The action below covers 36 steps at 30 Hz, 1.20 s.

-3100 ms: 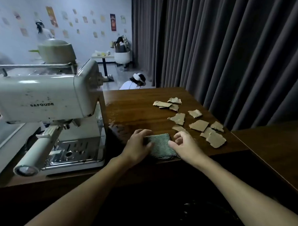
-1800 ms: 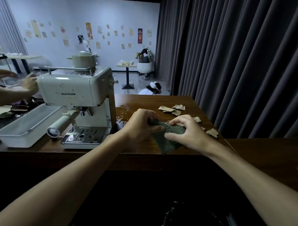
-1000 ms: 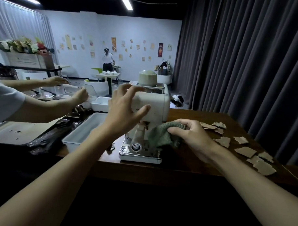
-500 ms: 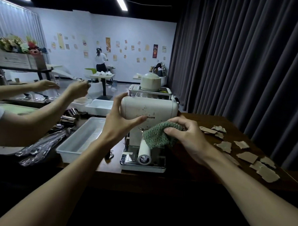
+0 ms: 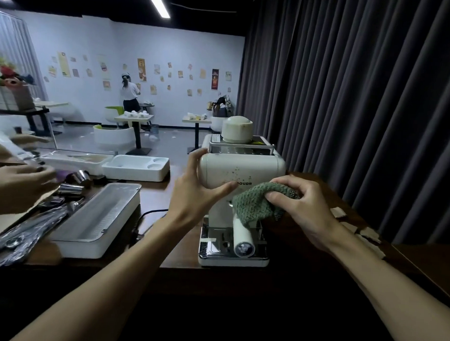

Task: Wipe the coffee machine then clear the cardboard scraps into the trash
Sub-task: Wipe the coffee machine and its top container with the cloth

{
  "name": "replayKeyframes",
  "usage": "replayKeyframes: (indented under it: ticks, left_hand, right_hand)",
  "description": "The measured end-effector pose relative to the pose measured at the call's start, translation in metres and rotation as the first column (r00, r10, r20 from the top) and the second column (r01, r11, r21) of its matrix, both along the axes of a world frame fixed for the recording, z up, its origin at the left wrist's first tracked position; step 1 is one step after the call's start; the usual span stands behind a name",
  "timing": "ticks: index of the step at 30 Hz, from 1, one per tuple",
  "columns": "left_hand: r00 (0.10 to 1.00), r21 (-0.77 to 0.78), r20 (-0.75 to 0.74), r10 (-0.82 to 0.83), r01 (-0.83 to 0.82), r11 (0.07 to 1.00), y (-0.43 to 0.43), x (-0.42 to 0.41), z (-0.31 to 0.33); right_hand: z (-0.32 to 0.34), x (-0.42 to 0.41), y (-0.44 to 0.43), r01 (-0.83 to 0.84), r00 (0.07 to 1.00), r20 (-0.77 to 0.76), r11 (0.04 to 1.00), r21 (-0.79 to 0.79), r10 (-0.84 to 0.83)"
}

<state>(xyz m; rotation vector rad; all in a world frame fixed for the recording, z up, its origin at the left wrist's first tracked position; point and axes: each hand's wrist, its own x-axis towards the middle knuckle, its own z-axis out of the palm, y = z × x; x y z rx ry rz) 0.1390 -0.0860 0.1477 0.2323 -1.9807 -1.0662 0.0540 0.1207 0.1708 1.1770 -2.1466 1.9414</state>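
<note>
My left hand [image 5: 195, 194] is spread wide against the coffee machine [image 5: 254, 168]. Its thumb lies flat across the front panel and its fingers reach up the left top corner, bracing the body without closing round anything. My right hand [image 5: 301, 211] has its fingers curled tight into the green cloth [image 5: 256, 204], bunched against the lower right of that same panel, just under the lettering and right above the handle [image 5: 243, 237] that juts straight out toward me. The machine stands upright on the bench [image 5: 180, 255], square in front of me, and its speckled front runs leftward from the cloth toward my left thumb. I judge the wipe should travel that way, and the right hand is the one placed to make it. The cardboard scraps [image 5: 367, 234] lie on the bench just beyond my right wrist, still to be cleared, and no trash bin is in view.
</note>
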Motion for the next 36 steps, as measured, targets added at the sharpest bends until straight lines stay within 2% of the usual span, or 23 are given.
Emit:
replayKeyframes:
  ticks: [8, 11, 14, 17, 19, 21, 25, 28, 32, 36]
  left_hand:
    - [0.999, -0.110, 0.049, -0.023, 0.028, 0.994, 0.056, -0.043, 0.002]
    - [0.992, -0.105, 0.088, -0.085, 0.095, 0.990, 0.051, -0.045, 0.003]
    - [0.990, -0.206, 0.088, -0.109, 0.125, 0.970, 0.043, -0.042, 0.013]
    - [0.977, -0.349, 0.092, -0.193, 0.213, 0.912, 0.036, -0.042, 0.032]
    - [0.961, -0.423, 0.156, -0.227, 0.272, 0.864, 0.030, -0.048, 0.038]
    - [0.946, -0.423, 0.214, -0.243, 0.314, 0.850, 0.027, -0.053, 0.038]
    - [0.953, -0.417, 0.205, -0.225, 0.292, 0.861, 0.025, -0.057, 0.034]
    - [0.958, -0.459, 0.199, -0.207, 0.278, 0.844, 0.024, -0.056, 0.034]
    - [0.958, -0.481, 0.191, -0.213, 0.280, 0.831, 0.023, -0.053, 0.033]
    - [0.953, -0.491, 0.202, -0.226, 0.298, 0.819, 0.021, -0.052, 0.034]
  right_hand:
    - [0.006, -0.028, 0.055, 0.122, 0.992, 0.024, 0.992, 0.041, -0.123]
    - [0.007, -0.033, 0.060, 0.192, 0.978, -0.100, 0.978, 0.084, -0.183]
    - [0.011, -0.032, 0.061, 0.345, 0.907, -0.283, 0.936, 0.074, -0.312]
    - [0.013, -0.031, 0.064, 0.488, 0.795, -0.414, 0.873, 0.002, -0.443]
    - [0.012, -0.031, 0.061, 0.566, 0.728, -0.439, 0.823, -0.048, -0.527]
    - [0.010, -0.031, 0.054, 0.616, 0.666, -0.469, 0.783, -0.092, -0.580]
    - [0.001, -0.034, 0.039, 0.623, 0.540, -0.571, 0.749, -0.224, -0.619]
    - [-0.010, -0.035, 0.036, 0.623, 0.521, -0.574, 0.741, -0.250, -0.632]
    - [-0.023, -0.030, 0.036, 0.595, 0.582, -0.622, 0.795, -0.113, -0.524]
    - [-0.032, -0.036, 0.042, 0.597, 0.550, -0.727, 0.802, -0.001, -0.411]
